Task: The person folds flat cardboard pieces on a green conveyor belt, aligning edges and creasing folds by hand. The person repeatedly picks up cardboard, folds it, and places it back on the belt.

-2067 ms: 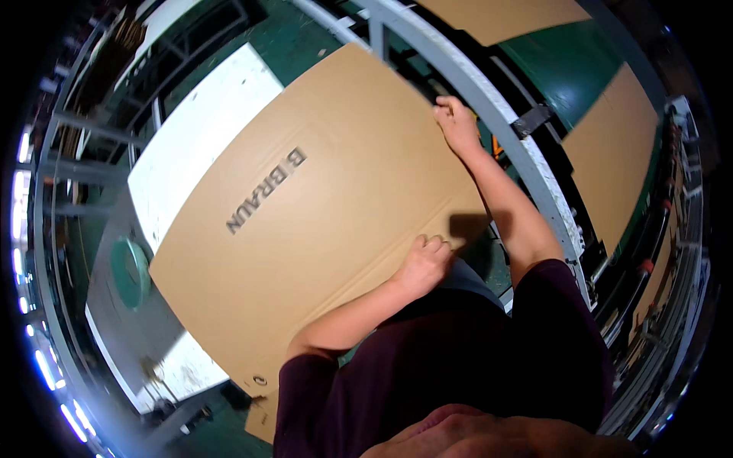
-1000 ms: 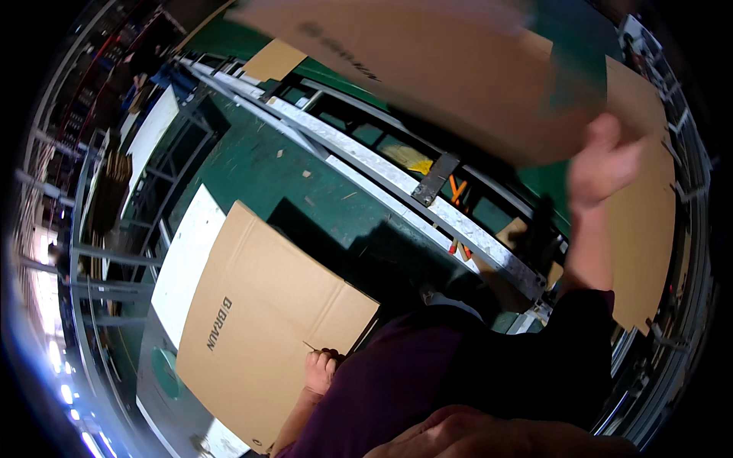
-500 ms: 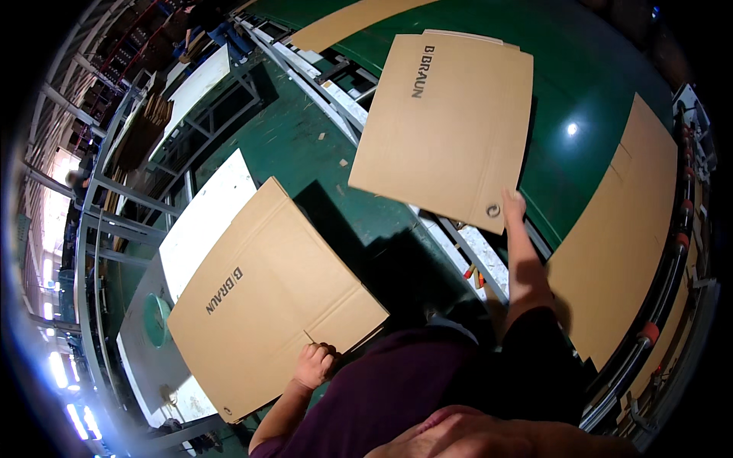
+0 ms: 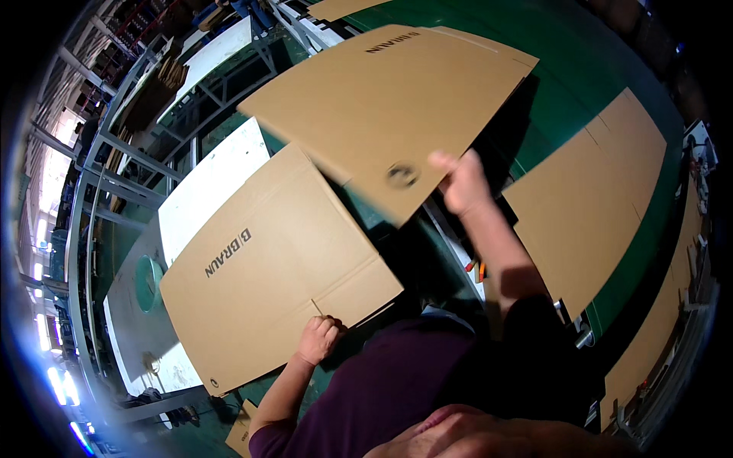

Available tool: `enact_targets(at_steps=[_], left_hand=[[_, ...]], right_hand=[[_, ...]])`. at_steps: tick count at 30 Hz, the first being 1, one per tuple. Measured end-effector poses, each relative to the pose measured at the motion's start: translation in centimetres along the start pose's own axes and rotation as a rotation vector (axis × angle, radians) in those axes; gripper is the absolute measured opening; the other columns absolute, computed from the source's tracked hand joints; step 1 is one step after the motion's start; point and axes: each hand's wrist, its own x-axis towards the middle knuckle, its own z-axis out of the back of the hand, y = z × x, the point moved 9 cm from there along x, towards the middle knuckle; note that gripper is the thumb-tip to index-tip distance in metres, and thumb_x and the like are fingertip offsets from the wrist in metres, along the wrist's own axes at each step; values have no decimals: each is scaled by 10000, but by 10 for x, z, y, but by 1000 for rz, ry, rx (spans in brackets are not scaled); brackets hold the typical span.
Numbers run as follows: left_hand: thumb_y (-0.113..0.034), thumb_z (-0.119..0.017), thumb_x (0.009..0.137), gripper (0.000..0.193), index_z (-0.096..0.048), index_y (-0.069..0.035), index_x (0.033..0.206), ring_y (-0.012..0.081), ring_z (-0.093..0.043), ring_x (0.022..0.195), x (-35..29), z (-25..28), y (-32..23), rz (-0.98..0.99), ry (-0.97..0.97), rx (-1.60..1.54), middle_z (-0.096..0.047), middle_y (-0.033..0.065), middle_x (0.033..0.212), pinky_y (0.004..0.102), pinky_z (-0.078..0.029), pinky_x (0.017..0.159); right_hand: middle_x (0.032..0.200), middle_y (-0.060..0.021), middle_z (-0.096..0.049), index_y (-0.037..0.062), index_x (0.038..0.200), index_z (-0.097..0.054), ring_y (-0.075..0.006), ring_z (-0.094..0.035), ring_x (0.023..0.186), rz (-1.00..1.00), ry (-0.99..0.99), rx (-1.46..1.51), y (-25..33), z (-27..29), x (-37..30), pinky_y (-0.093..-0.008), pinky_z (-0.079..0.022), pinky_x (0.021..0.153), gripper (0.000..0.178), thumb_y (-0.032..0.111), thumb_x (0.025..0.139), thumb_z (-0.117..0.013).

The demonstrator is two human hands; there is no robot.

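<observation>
With my right hand (image 4: 467,183) I grip the near edge of a flat cardboard carton (image 4: 382,99), thumb on top and the other fingers partly hidden. The carton slants through the air, slightly blurred, bearing dark print and a round mark. Its left corner reaches over the white table. My left hand (image 4: 319,339) is curled closed at the near edge of a second flat carton (image 4: 259,267), beside a short slot. That carton lies on the white table (image 4: 217,191), creased along its right side.
A green conveyor belt (image 4: 565,76) runs at the right, carrying another brown cardboard sheet (image 4: 588,206). A green bowl (image 4: 148,282) stands at the left of the white table. Orange-handled tools (image 4: 479,271) lie by the belt frame. Another person (image 4: 252,9) stands at the far left.
My right hand has swung the carton leftward off the belt side, toward the white table, and it has turned. My left hand stays at the lower carton's edge. The view has shifted slightly.
</observation>
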Motion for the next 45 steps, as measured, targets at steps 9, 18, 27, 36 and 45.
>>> enact_targets(at_steps=[9, 18, 27, 36, 45], left_hand=[[-139, -612, 826, 212, -606, -80, 1030, 261, -569, 1007, -21, -9, 31, 370, -83, -179, -609, 94, 1039, 368, -469, 859], [-163, -537, 896, 253, -593, -77, 1128, 278, -548, 1100, -90, -66, 22, 596, -114, -367, -591, 130, 1149, 379, -470, 913], [-157, -572, 875, 236, -607, -50, 1083, 296, -581, 1025, -182, -97, 2, 694, 242, -803, -617, 154, 1090, 399, -483, 853], [-155, -728, 740, 389, -620, -105, 1111, 293, -591, 1043, -72, 95, -23, 459, -283, -195, -596, 105, 1117, 400, -489, 858], [-127, -684, 755, 264, -592, -29, 983, 307, -540, 1166, -31, 35, -10, 333, -255, -69, -582, 119, 1171, 421, -436, 1018]], right_hand=[[1205, -147, -566, -21, 1294, -443, -248, -565, 1116, -582, 214, 617, -201, -92, -216, -402, -473, 936, 480, 94, 870, -636], [1178, -145, -569, -23, 1249, -471, -265, -588, 1068, -691, 315, 216, -314, -120, -299, -419, -485, 946, 382, -21, 884, -580], [1115, -253, -597, -91, 1287, -408, -323, -630, 1019, -1347, 735, 20, -364, -165, -368, -420, -532, 890, 528, 343, 993, -469], [994, -143, -667, -30, 1197, -543, -211, -669, 781, -703, 712, -395, -209, -86, -200, -317, -545, 748, 396, 145, 852, -631], [1072, -155, -639, -74, 1161, -538, -238, -614, 991, -182, 234, -965, -88, 101, 7, -343, -478, 888, 465, 57, 750, -712]])
